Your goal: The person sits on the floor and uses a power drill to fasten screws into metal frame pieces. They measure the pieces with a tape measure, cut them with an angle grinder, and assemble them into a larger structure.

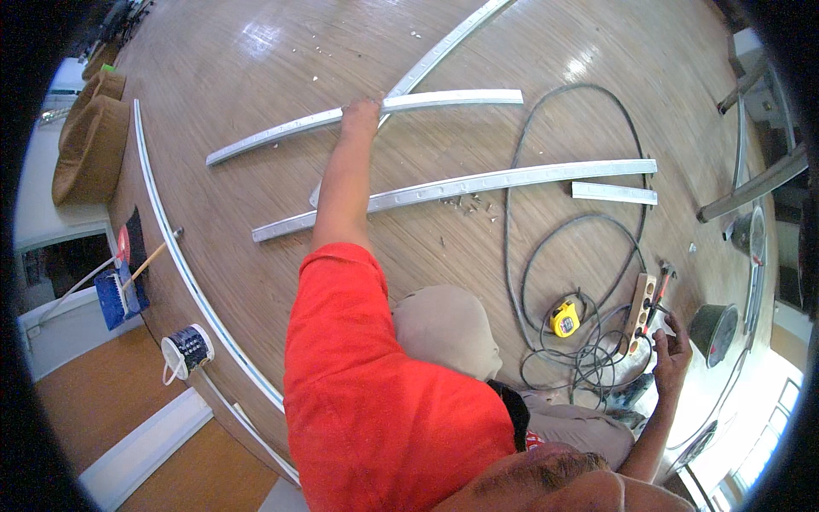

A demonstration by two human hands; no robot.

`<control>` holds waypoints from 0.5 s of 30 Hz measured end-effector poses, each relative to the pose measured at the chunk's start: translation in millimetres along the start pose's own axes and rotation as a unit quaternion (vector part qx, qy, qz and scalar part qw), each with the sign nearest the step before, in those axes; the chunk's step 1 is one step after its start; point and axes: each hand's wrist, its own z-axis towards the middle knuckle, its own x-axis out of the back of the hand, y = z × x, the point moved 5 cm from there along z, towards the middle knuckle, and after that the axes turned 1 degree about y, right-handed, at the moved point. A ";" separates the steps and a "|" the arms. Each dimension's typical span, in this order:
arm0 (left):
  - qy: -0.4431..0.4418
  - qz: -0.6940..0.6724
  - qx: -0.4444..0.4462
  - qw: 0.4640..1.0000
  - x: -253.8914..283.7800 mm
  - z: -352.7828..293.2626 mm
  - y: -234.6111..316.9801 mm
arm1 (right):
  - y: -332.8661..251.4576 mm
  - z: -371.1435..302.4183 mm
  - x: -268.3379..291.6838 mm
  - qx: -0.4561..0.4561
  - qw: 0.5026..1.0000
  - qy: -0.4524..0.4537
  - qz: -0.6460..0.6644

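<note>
My left hand (363, 116), at the end of a red sleeve, is closed around a galvanized metal channel (456, 99) near its middle. This channel crosses a longer diagonal channel (445, 49). Nearer to me, another long channel (478, 183) lies on the floor, with a short offcut (614, 193) by its right end. My right hand (673, 355) is over at the right, its fingers apart and nothing visible between them. It is nearest to a hammer (664, 286) and a power strip (640, 314). A yellow tape measure (564, 319) lies left of the strip.
Loops of black cable (509, 222) spread across the wood-look floor. Small screws (472, 205) are scattered beside the middle channel. A paint bucket (188, 351), a blue broom (111, 297) and a long white strip (185, 256) are on the left. A dark bucket (715, 333) stands at the right, below metal legs (751, 186).
</note>
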 end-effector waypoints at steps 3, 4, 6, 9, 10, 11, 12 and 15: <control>-0.002 -0.004 0.007 1.000 1.6 6.8 -3.9 | 5.7 -0.2 -1.1 -0.011 1.000 -0.003 0.010; 0.010 -0.023 0.014 1.000 3.4 7.5 -5.2 | 6.2 -0.2 -1.6 -0.008 1.000 -0.004 0.014; 0.035 -0.050 0.027 0.998 6.4 6.9 -6.5 | 6.8 -0.5 -1.8 -0.007 1.000 -0.004 0.023; 0.061 -0.065 0.042 0.995 8.1 0.6 -2.4 | 7.1 -1.9 -0.7 -0.021 1.000 -0.005 0.015; 0.061 -0.066 0.045 0.995 8.4 -2.0 2.0 | 6.9 -3.1 1.1 -0.031 0.999 -0.008 0.000; 0.057 -0.061 0.051 0.995 9.0 -5.1 7.2 | 5.0 -3.5 2.1 -0.023 1.000 -0.006 0.000; 0.106 -0.099 0.052 0.988 14.4 -11.1 15.1 | 3.7 -3.9 3.2 -0.023 1.000 -0.004 -0.005; 0.212 -0.207 0.021 0.955 28.3 -35.9 65.6 | -3.5 -5.5 7.2 0.005 1.000 0.012 0.007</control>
